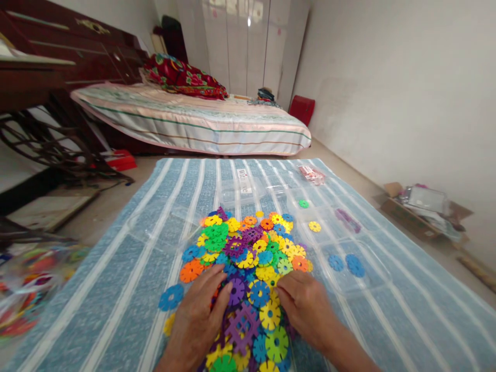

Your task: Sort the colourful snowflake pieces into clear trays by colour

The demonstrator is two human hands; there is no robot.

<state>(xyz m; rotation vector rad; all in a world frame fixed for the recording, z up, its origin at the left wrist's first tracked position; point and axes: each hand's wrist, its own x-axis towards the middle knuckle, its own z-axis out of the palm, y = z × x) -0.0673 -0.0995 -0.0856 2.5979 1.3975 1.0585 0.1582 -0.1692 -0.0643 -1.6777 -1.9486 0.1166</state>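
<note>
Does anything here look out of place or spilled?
Nothing looks damaged. The colourful snowflake discs lie in a loose heap on the striped blue cloth, under the left hand and right hand. A few discs sit apart in clear trays.

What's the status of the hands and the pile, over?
Left hand and right hand flat on plastic disc pile. Nothing gripped. Clear trays alongside, no obstruction.
</note>
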